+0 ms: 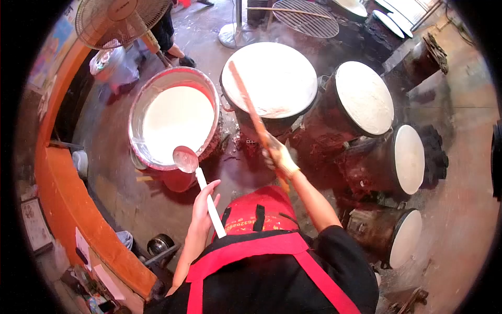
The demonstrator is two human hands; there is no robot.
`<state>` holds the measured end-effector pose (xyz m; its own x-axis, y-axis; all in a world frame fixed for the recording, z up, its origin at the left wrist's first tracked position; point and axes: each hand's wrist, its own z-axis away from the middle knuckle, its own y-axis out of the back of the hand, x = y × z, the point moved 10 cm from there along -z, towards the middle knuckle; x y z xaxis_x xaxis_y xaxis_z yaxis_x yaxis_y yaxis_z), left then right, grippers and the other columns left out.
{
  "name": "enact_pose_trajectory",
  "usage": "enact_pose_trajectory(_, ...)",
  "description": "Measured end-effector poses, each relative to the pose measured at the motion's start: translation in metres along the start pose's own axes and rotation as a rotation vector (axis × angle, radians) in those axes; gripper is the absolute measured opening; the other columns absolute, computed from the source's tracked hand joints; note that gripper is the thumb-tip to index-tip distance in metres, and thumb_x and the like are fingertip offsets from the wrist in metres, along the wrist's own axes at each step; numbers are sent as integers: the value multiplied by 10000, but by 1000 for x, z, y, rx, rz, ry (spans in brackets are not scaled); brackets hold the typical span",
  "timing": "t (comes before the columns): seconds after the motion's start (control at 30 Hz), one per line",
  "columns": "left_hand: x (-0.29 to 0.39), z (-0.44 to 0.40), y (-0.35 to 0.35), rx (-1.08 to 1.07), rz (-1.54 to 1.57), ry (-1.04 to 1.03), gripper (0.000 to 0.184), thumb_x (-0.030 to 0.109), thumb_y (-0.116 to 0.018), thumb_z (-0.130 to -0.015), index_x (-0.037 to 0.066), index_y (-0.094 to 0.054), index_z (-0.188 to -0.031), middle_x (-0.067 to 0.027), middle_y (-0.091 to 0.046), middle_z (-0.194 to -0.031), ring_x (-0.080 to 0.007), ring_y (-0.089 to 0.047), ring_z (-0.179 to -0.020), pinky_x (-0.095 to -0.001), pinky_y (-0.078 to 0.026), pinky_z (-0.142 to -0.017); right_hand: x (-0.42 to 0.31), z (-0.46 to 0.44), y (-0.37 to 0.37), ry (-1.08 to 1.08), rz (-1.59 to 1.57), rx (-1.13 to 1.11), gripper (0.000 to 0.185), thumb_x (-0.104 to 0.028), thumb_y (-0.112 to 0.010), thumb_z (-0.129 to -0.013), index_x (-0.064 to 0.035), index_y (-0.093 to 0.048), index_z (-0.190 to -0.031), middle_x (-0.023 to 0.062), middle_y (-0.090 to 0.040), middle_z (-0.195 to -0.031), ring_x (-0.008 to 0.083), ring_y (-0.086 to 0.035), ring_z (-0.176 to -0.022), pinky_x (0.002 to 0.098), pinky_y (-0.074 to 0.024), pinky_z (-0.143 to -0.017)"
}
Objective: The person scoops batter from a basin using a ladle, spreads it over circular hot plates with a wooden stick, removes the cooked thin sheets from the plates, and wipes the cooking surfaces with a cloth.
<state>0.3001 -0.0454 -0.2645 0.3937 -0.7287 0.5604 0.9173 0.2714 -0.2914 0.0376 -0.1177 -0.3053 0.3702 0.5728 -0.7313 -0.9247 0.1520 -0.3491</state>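
Note:
In my left hand (202,206) is the white handle of a ladle (185,158). The ladle's bowl lies at the near rim of a large round tub (137,104), which holds white liquid batter (178,119). My right hand (278,156), whitish over the fingers, is wrapped round a long wooden stick (244,94). The stick's far end reaches over the white round top of a drum-shaped stove (272,78). Whether the stick touches that surface, I cannot tell. Its lower end comes down near my red apron (264,209).
Several dark drums with white round tops curve along my right, including one drum (364,98) beside the middle one. A standing fan (117,23) is at the far left, near a person's leg (175,51). An orange curved counter (86,214) borders the left. A round grate (306,18) lies at the back.

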Motion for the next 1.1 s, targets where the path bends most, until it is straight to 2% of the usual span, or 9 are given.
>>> enact_pose_trajectory(0.17, -7, -5, -37, 24, -42, -50, 241, 223, -584, -867, 90, -654, -1056, 46, -542, -1104, -54, -417, -1037, -296, -284, -1004, -15, 38, 121, -16, -123, 189, 355, -368, -469, -936, -254, -466, -1272, -41, -455, -627, 66, -347, -403, 212, -267, -348)
enact_pose_trajectory(0.3, -21, -6, -83, -33, -42, -14, 252, 237, -554, -886, 89, -652, -1065, 43, -530, -1141, -55, -409, -1077, -291, -276, -992, -36, -1, 118, 20, -352, 110, 296, -300, -442, -947, -228, -494, -1230, -17, -463, -615, 84, -346, -400, 234, -277, -344)
enact_pose_trajectory(0.47, -32, -8, -125, -48, -24, -27, 259, 228, -546, -895, 80, -637, -1086, 35, -543, -1155, -65, -420, -1089, -308, -310, -980, -38, 26, 141, -17, 141, -1, 363, -426, -496, -906, -233, -506, -1213, -51, -449, -618, 58, -356, -426, 223, -273, -361)
enact_pose_trajectory(0.57, -38, -5, -130, 28, 1, -62, 269, 225, -559, -898, 56, -617, -1099, -6, -573, -1054, -82, -495, -986, -278, -412, -876, -55, 25, 205, -83, 78, 85, 375, -548, -497, -870, -192, -543, -982, -43, -411, -564, 65, -329, -381, 228, -244, -329)
enact_pose_trajectory(0.77, -41, -3, -160, -132, 200, 48, 286, 195, -563, -912, 15, -538, -1133, 4, -470, -722, -57, -445, -555, -167, -371, -442, -126, -40, 189, 214, -72, 118, 326, -273, -494, -935, -187, -492, -1249, -23, -471, -614, 63, -382, -424, 216, -308, -364)
enact_pose_trajectory(0.83, -30, -5, -161, -180, 161, 45, 270, 183, -558, -915, 17, -526, -1126, 6, -450, -695, -43, -393, -508, -170, -316, -401, -107, -57, 177, 2, 229, 243, 415, -247, -518, -932, -199, -444, -1337, 2, -564, -742, 86, -474, -504, 253, -399, -438)
enact_pose_trajectory(0.9, -20, -3, -161, -194, 126, 31, 268, 179, -557, -917, 18, -511, -1127, 6, -440, -675, -33, -355, -471, -172, -275, -373, -123, -60, 166, 322, 482, 165, 408, -216, -507, -939, -133, -458, -1336, 36, -618, -891, 81, -527, -634, 238, -449, -550)
enact_pose_trajectory(0.97, -4, 5, -159, -171, 88, -2, 281, 183, -557, -918, 16, -493, -1134, 2, -440, -660, -27, -333, -445, -172, -248, -359, -143, -39, 174, 673, 353, 303, 402, -188, -494, -944, -49, -466, -1320, 59, -618, -996, 71, -529, -757, 214, -451, -665)
enact_pose_trajectory(1.1, 13, 1, -146, -124, 83, -74, 211, 135, -546, -908, 50, -464, -1083, -7, -438, -656, -35, -323, -437, -173, -240, -356, -98, -40, 158, 613, -19, 388, 406, -179, -544, -917, -29, -491, -1291, 17, -608, -973, 50, -521, -729, 188, -454, -631)
